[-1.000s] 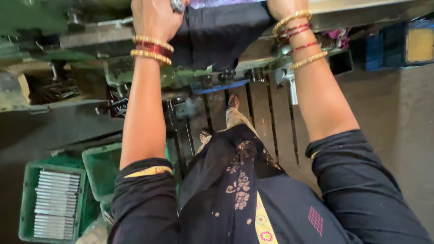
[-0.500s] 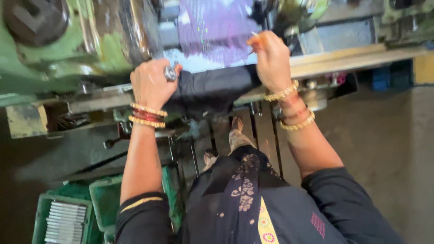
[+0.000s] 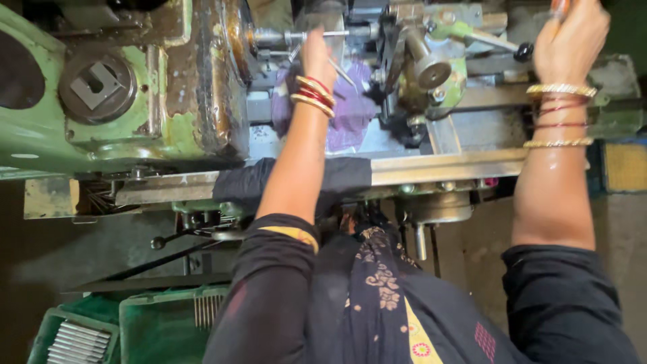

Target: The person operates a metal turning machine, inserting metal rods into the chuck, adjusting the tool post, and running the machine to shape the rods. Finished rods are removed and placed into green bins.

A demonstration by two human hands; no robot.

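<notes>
The left hand [image 3: 318, 57] is closing its fingers on the thin steel rod [image 3: 322, 34] at the worn green lathe [image 3: 135, 128] (keeping sleeves clear seems wise); the right hand [image 3: 573, 34] is gripping something orange, hardly visible.

Dim, slightly blurred, dark corners

A thin metal rod [image 3: 323, 34] lies level in the green lathe's [image 3: 135, 128] chuck, apparently clamped.
</notes>
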